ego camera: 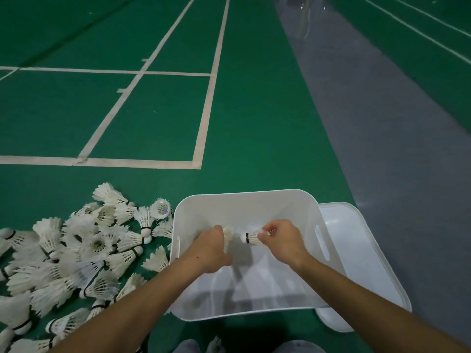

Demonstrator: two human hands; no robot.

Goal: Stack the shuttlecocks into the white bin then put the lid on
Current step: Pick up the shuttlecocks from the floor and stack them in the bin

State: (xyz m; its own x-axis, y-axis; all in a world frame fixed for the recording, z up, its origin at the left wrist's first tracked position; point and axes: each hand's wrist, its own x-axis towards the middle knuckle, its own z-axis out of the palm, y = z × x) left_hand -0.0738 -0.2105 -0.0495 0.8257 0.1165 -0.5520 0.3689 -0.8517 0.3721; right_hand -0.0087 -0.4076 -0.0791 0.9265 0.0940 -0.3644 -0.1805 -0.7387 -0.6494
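Shuttlecocks, white-feathered with cork tips banded in black, lie heaped (76,253) on the green court floor (254,123) at the left, the nearest ones touching the bin's left wall. Just right of them stands the white rectangular plastic bin (244,197). Over it the left hand (211,247) curls its fingers round a feathered shuttlecock (228,234). Facing it, the right hand (283,240) pinches the feather end of another shuttlecock (251,237), cork pointing left toward the first. Farther right, the white plastic lid (364,250) lies flat, partly under the bin, reaching onto the grey strip (382,149).
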